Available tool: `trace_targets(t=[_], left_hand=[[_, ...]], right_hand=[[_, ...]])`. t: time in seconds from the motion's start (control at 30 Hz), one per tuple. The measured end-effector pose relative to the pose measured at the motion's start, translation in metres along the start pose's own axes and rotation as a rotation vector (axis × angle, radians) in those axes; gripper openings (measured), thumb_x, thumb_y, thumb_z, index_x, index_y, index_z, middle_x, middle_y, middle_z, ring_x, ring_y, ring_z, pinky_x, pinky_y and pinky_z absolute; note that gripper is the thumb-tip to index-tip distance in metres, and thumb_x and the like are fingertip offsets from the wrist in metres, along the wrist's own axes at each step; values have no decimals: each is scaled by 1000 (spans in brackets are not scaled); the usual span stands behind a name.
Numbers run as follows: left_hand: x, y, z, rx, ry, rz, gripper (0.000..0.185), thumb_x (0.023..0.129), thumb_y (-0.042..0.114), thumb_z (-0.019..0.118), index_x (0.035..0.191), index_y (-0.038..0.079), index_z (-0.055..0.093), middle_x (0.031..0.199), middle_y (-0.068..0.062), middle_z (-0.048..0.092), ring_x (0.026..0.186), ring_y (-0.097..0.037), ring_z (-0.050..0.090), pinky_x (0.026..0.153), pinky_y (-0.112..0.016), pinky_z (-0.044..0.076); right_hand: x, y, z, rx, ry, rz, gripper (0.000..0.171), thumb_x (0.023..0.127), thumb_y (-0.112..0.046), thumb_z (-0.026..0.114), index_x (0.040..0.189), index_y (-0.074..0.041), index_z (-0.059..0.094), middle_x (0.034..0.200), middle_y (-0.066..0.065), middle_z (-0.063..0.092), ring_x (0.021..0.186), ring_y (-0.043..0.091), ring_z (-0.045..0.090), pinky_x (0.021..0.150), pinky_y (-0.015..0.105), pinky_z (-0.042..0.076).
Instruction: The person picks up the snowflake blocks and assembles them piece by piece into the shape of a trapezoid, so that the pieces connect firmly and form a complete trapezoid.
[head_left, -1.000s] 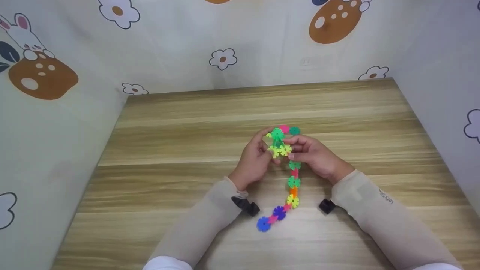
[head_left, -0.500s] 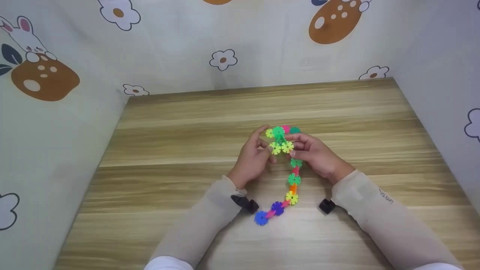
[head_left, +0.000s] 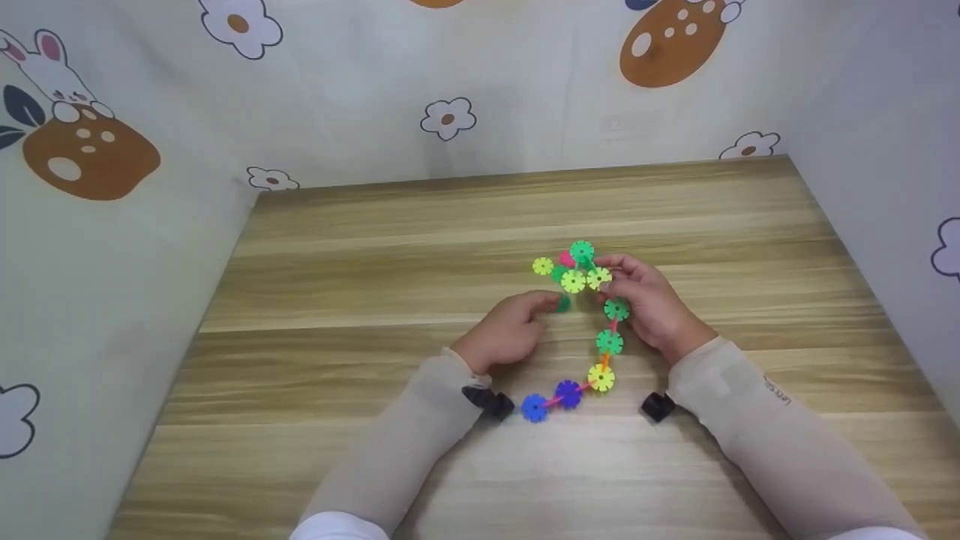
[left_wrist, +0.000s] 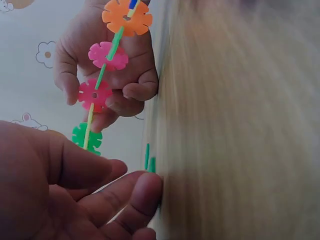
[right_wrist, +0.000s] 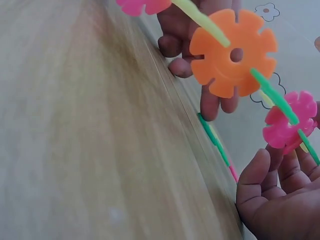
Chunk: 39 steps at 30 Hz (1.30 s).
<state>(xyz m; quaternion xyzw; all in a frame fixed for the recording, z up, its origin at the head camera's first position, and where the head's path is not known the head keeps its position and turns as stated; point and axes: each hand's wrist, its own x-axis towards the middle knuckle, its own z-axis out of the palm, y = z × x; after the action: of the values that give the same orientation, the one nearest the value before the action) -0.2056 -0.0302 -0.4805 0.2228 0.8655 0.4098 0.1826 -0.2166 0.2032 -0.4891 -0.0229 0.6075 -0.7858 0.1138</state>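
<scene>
A chain of notched plastic snowflake discs (head_left: pixel 609 342) runs from the right hand toward the near side of the table in the head view, ending in two blue discs. Thumb and fingers of the right hand (head_left: pixel 656 304) hold its raised part beside a yellow disc (head_left: pixel 598 279). The right wrist view shows a pink disc (right_wrist: pixel 290 122) at those fingers and an orange disc (right_wrist: pixel 210 50) linked to it. The left hand (head_left: pixel 504 330) reaches its index fingertip to a green disc (head_left: pixel 563 303), partly hidden by the finger, with nothing plainly pinched.
Black wrist cameras (head_left: pixel 499 406) sit at both cuffs, the left one close to the blue end of the chain. A wood-grain table (head_left: pixel 360 255) lies below. White printed sheeting (head_left: pixel 337 97) borders its back and sides.
The left hand has come off the raised discs and moved nearer the body, down to the green disc. The right hand has carried the chain slightly right, and its blue end has shifted up.
</scene>
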Motion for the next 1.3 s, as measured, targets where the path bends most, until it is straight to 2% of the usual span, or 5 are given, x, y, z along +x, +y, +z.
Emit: trace_targets(t=[0.2, 0.43, 0.67, 0.9, 1.3], left_hand=[[1, -2, -2, 52, 29, 6, 44, 93, 5, 49, 136, 9, 54, 105, -4, 63, 93, -15, 56, 87, -30, 46], [-1, 3, -3, 209, -42, 2, 38, 91, 6, 48, 127, 7, 63, 124, -3, 63, 108, -13, 56, 99, -31, 44], [-3, 3, -2, 220, -66, -8, 30, 91, 9, 56, 118, 14, 66, 110, 0, 63, 100, -16, 57, 92, -33, 46], [-3, 4, 0, 298, -106, 18, 24, 86, 9, 65, 109, 17, 69, 100, 3, 61, 91, -14, 54, 87, -30, 46], [-6, 8, 1, 324, -147, -74, 15, 81, 19, 74, 91, 19, 62, 92, 4, 55, 79, -15, 53, 71, -28, 46]], right_hand=[[-1, 0, 0, -16, -3, 1, 35, 85, 7, 55, 119, 1, 54, 95, 1, 60, 73, 19, 57, 68, 25, 50], [-1, 0, 0, -35, -12, 0, 36, 84, 8, 54, 119, 2, 55, 85, -1, 57, 70, 15, 54, 70, 27, 50], [0, 1, 0, -30, -5, 2, 35, 83, 9, 54, 117, 2, 56, 92, 1, 58, 71, 15, 54, 71, 28, 51], [0, 1, 0, -39, -13, -2, 34, 84, 8, 55, 117, 1, 57, 81, 0, 55, 71, 16, 55, 72, 30, 51], [0, 2, -1, -39, -21, 0, 34, 84, 8, 55, 117, 1, 56, 101, 2, 58, 72, 13, 53, 75, 30, 51]])
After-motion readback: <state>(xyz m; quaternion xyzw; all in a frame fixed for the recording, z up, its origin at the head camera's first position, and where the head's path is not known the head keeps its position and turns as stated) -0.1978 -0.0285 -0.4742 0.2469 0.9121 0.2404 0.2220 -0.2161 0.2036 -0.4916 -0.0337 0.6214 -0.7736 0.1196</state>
